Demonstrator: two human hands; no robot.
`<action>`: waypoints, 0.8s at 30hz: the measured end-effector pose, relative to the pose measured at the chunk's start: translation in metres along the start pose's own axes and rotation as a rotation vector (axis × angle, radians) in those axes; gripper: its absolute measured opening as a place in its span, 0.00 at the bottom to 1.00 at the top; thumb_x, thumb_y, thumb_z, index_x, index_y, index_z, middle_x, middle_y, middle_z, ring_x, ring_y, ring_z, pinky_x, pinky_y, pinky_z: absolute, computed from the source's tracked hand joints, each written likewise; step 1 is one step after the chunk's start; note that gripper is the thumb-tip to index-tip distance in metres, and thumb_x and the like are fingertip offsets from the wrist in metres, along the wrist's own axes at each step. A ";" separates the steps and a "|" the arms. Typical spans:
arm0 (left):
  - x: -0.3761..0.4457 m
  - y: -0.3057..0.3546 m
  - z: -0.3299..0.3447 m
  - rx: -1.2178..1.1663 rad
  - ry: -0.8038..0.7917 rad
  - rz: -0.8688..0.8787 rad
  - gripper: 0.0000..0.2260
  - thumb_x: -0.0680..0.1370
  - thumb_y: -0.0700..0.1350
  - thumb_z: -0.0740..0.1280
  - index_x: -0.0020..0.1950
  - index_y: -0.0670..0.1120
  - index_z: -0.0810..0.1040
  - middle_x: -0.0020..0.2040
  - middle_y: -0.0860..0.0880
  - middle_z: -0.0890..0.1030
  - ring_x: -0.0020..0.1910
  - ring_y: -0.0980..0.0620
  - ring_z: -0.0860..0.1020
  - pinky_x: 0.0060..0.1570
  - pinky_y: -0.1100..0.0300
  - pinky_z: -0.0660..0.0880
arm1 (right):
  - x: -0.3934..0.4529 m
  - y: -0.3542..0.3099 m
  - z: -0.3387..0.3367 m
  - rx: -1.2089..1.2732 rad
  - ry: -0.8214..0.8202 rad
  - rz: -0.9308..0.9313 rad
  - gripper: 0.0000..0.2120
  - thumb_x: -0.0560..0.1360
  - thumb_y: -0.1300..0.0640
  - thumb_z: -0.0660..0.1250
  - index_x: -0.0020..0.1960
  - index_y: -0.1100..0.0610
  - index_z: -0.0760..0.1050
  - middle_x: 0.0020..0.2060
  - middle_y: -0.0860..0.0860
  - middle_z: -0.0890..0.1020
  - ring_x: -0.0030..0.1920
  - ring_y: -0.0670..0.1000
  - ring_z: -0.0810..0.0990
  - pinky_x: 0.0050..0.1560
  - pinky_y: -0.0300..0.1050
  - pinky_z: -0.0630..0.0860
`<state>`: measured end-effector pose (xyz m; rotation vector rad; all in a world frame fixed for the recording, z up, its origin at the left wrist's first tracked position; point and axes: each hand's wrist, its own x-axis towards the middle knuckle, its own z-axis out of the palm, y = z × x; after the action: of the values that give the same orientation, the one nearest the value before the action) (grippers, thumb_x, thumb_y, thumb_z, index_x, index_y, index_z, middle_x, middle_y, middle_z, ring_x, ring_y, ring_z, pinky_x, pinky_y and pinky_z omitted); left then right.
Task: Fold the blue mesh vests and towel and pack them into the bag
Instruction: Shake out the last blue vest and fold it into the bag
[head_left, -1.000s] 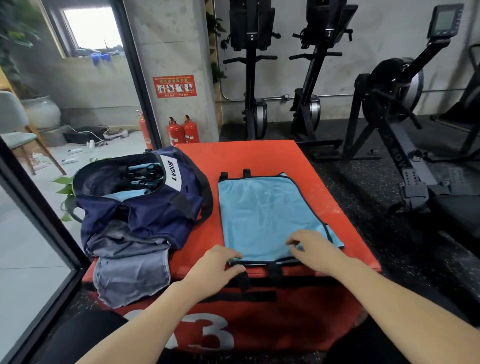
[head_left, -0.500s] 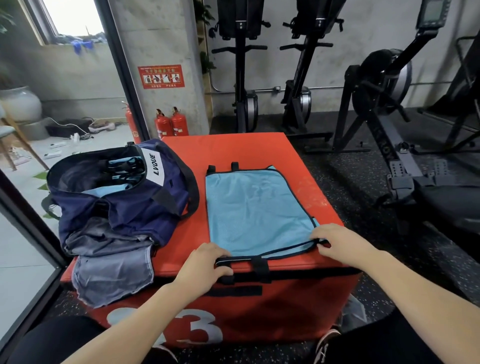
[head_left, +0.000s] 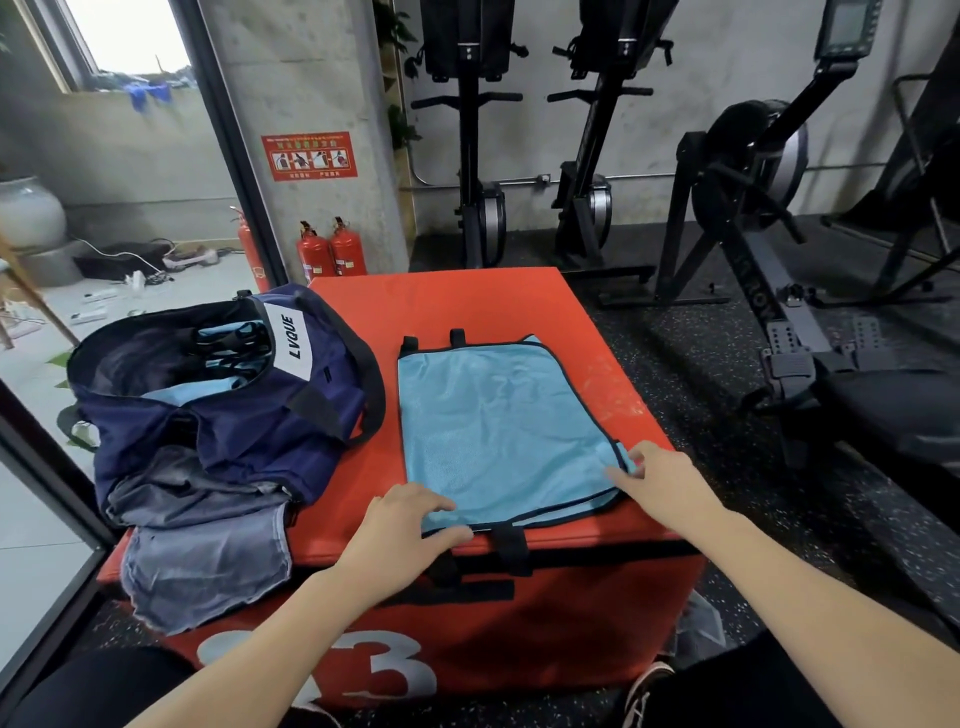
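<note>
So some vests are already in the bag (head_left: 208, 405); my left hand (head_left: 410, 519) and right hand (head_left: 660, 475) pinch this vest's (head_left: 498, 426) near corners, unfolded, and the towel (head_left: 202, 566) waits.

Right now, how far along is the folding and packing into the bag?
Done: the open navy duffel bag already holds light blue fabric with black trim, apparently vests. In hand: one light blue mesh vest lies flat on the red padded box, left hand and right hand at its near corners, not yet folded. Left: the grey towel beside the bag looks unpacked.
</note>
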<state>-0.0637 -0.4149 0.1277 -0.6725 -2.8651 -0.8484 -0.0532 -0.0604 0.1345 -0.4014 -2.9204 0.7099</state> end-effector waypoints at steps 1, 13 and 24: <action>0.003 0.001 0.001 -0.006 0.031 0.004 0.35 0.65 0.80 0.57 0.56 0.57 0.82 0.50 0.63 0.77 0.56 0.61 0.74 0.62 0.54 0.71 | 0.002 0.000 0.003 -0.065 -0.021 0.036 0.21 0.72 0.37 0.70 0.52 0.52 0.73 0.44 0.50 0.81 0.48 0.54 0.81 0.48 0.49 0.77; 0.019 0.009 0.003 0.040 0.114 0.044 0.16 0.75 0.63 0.69 0.59 0.58 0.80 0.56 0.64 0.75 0.60 0.65 0.68 0.62 0.62 0.57 | 0.014 -0.020 0.001 0.184 -0.042 0.173 0.07 0.68 0.55 0.74 0.39 0.54 0.76 0.35 0.49 0.79 0.37 0.48 0.77 0.37 0.44 0.70; 0.016 0.010 0.002 0.042 0.071 0.044 0.18 0.75 0.65 0.66 0.61 0.59 0.79 0.59 0.64 0.74 0.53 0.68 0.69 0.64 0.61 0.59 | 0.022 0.002 -0.005 0.295 0.067 0.165 0.09 0.74 0.60 0.71 0.55 0.58 0.79 0.45 0.54 0.83 0.42 0.55 0.84 0.52 0.49 0.78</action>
<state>-0.0731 -0.4000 0.1342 -0.6837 -2.7862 -0.7875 -0.0731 -0.0499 0.1393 -0.6229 -2.6832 1.1072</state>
